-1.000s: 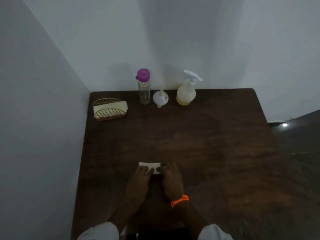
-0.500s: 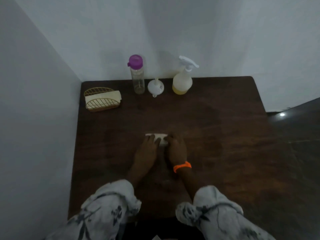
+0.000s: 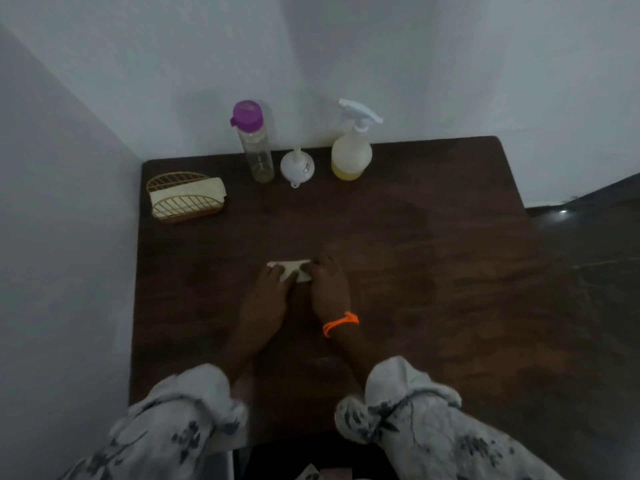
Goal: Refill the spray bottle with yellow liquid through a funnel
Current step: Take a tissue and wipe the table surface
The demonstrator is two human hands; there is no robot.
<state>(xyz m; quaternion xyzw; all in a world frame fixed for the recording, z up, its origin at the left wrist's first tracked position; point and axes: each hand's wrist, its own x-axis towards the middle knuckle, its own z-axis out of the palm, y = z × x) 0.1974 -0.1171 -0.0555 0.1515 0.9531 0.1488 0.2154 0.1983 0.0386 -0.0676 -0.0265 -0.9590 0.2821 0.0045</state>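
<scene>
Dark table [image 3: 433, 271] in corner | both hands, left [image 3: 268, 299] and right [image 3: 329, 292], pressed a folded cloth [image 3: 290, 270] at centre, fingers apparently flat | risk: reaching toward upper frame could topple funnel [image 3: 297, 165] or sprayer [image 3: 351, 150].

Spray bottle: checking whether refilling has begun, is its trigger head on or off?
On. The white trigger head sits atop the spray bottle, and the funnel lies apart on the table.

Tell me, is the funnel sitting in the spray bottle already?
No, the white funnel stands on the table between the purple-capped bottle and the spray bottle, whose white trigger top is still on.
</scene>
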